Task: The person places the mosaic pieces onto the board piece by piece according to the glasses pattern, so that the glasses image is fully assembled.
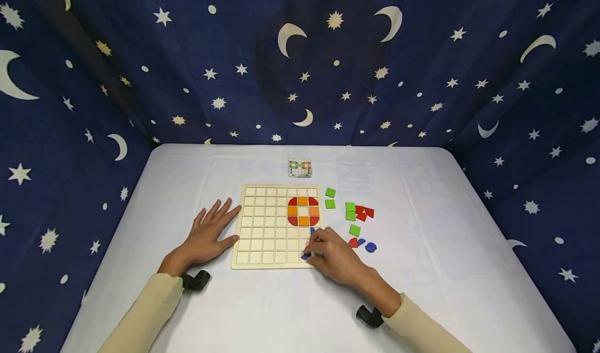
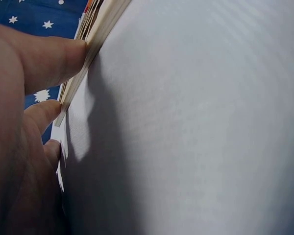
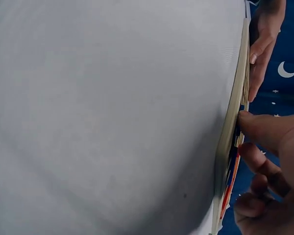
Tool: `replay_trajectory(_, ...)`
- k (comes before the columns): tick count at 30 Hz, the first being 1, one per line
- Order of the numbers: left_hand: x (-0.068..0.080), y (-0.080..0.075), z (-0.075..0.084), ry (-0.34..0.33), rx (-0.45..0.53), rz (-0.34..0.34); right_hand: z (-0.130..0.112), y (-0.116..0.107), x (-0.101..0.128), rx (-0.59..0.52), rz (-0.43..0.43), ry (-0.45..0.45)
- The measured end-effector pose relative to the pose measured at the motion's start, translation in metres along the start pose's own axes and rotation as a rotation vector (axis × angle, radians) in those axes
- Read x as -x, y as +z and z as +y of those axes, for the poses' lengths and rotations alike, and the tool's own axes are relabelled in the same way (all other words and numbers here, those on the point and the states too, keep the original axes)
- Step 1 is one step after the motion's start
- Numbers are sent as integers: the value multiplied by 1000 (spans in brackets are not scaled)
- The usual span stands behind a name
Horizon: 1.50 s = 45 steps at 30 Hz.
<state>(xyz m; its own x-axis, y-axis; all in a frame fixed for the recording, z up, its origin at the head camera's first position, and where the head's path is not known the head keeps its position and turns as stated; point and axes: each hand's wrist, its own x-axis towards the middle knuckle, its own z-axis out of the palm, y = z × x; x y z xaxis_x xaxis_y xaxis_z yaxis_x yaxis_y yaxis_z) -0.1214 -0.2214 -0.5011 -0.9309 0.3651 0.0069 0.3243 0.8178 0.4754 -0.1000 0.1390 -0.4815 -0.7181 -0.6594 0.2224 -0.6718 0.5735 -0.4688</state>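
pinching a partly hidden flat blue piece [image 1: 305, 256] between thumb and fingertips of the right hand [image 1: 337, 255], lower right of centre in the head view, at the bottom row of the square pale wooden grid board [image 1: 268, 244], near its lower right corner. spreading the left hand [image 1: 206, 241] wide at centre left, with thumb and forefinger against the board's left edge. showing flat green square tiles [image 1: 354, 230] to the board's right.

No text, number or brand can be read; the card [image 1: 300, 168] (printed with a grid) is too small.
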Motion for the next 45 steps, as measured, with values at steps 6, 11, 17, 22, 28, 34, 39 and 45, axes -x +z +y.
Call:
replay_trajectory(6, 0, 0, -2, 2, -3, 5, 3, 1, -2, 63, -17, -25)
replay_trajectory(11, -1, 2, -2, 8, 6, 9, 3, 1, -4, 82, -47, -10)
replay_trajectory(17, -1, 3, -3, 7, 2, 11, 4, -2, -4, 86, -56, -35)
replay_trajectory(22, -2, 3, -3, 6, 1, 11, 5, -2, -4, 101, -51, -40)
replay_trajectory(28, -1, 3, -2, 2, 2, 9, 5, -2, -4, 87, -50, -47)
replay_trajectory(34, -2, 2, -1, 1, 4, 6, 9, -12, -3, 34, -50, -10)
replay_trajectory(39, -2, 2, -2, 1, 5, 2, 28, -27, -3, 73, 6, 113)
replay_trajectory(45, -2, 1, -2, 13, 4, 7, 63, -44, -1, 229, 120, 232)
